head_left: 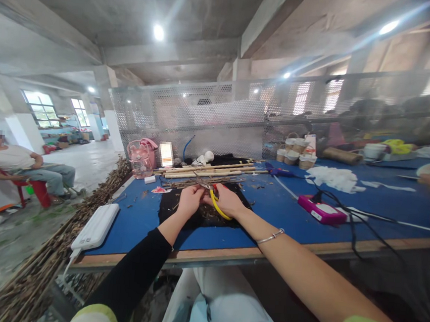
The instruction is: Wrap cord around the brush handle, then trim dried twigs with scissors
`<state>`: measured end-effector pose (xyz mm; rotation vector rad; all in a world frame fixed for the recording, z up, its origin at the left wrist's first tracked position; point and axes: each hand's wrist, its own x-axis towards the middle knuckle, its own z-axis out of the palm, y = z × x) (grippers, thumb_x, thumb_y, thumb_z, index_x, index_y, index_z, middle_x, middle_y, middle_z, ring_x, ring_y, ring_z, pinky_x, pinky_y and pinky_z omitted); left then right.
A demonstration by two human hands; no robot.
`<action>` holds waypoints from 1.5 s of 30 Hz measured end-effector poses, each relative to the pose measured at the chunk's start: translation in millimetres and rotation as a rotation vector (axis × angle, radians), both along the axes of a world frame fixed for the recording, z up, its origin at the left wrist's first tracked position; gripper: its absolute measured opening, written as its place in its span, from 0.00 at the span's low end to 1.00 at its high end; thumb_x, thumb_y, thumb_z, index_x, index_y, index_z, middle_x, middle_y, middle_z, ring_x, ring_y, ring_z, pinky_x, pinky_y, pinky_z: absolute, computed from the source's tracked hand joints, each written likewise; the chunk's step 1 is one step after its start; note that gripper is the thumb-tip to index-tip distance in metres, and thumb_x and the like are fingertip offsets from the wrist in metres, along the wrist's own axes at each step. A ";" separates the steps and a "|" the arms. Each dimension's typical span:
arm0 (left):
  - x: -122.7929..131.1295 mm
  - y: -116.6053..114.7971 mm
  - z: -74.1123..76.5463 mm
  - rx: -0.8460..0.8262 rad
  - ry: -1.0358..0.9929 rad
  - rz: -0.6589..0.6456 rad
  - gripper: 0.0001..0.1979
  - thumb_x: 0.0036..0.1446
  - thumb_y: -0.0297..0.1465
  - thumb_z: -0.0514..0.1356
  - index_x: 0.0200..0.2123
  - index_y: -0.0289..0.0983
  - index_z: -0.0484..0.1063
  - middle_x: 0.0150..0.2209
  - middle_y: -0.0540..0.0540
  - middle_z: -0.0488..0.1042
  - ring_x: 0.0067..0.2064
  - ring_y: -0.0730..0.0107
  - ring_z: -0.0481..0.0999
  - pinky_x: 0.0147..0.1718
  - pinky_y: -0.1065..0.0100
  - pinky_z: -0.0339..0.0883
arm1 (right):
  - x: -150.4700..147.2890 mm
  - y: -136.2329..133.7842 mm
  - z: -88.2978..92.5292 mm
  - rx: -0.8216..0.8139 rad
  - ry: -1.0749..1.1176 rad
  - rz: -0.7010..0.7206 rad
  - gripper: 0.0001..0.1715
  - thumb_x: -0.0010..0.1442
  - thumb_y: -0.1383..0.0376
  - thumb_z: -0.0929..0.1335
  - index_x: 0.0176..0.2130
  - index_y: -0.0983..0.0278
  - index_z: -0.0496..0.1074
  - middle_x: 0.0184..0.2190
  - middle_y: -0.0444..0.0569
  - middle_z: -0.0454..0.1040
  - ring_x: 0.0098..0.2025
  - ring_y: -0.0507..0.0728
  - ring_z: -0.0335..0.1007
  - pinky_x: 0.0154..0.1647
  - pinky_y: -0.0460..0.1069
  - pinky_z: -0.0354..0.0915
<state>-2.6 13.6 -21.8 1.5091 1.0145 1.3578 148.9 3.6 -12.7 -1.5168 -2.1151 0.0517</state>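
Note:
My left hand is closed around thin brown twigs held over a black cloth on the blue table. My right hand grips yellow-handled shears, with the blades pointing left at the twigs beside my left fingers. Small clippings lie on the cloth under both hands. A thin bangle sits on my right wrist, and a black sleeve covers my left arm.
Long bamboo sticks lie behind my hands. A white power bank rests near the table's left edge, a pink device with black cable to the right. A pile of branches lines the floor at left. A seated person is far left.

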 end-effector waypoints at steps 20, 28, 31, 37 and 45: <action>-1.0 -3.3 4.3 0.043 0.070 0.046 0.11 0.50 0.34 0.56 0.24 0.33 0.73 0.22 0.49 0.73 0.20 0.77 0.67 0.20 0.74 0.61 | 1.4 0.9 3.2 -0.085 -0.085 -0.087 0.37 0.48 0.35 0.59 0.39 0.63 0.64 0.34 0.55 0.74 0.35 0.61 0.72 0.28 0.47 0.56; 2.2 -6.9 8.2 0.002 0.015 0.020 0.06 0.49 0.27 0.57 0.28 0.34 0.74 0.25 0.48 0.74 0.24 0.74 0.70 0.24 0.73 0.66 | 1.4 3.3 1.6 -0.099 -0.058 -0.103 0.36 0.49 0.36 0.59 0.37 0.63 0.65 0.33 0.55 0.74 0.33 0.60 0.71 0.27 0.47 0.55; 1.4 -5.5 7.3 -0.034 -0.010 0.029 0.07 0.50 0.26 0.56 0.31 0.34 0.75 0.26 0.47 0.74 0.24 0.73 0.71 0.24 0.72 0.66 | 1.6 2.8 1.8 -0.109 -0.044 -0.096 0.36 0.49 0.36 0.58 0.37 0.63 0.66 0.33 0.54 0.74 0.33 0.60 0.71 0.27 0.47 0.55; 0.5 -0.5 4.5 -0.094 -0.133 0.007 0.07 0.52 0.25 0.54 0.28 0.34 0.73 0.24 0.48 0.73 0.24 0.75 0.70 0.22 0.75 0.64 | 1.2 2.3 0.7 -0.046 -0.051 -0.083 0.36 0.47 0.38 0.63 0.42 0.63 0.64 0.37 0.54 0.74 0.39 0.61 0.71 0.33 0.48 0.58; 1.5 -12.2 13.2 -0.047 -0.003 -0.008 0.09 0.51 0.25 0.54 0.22 0.33 0.71 0.24 0.46 0.75 0.25 0.72 0.72 0.22 0.74 0.65 | 0.1 0.0 1.0 0.031 -0.030 -0.017 0.32 0.47 0.43 0.67 0.40 0.65 0.63 0.39 0.54 0.71 0.42 0.59 0.68 0.37 0.48 0.58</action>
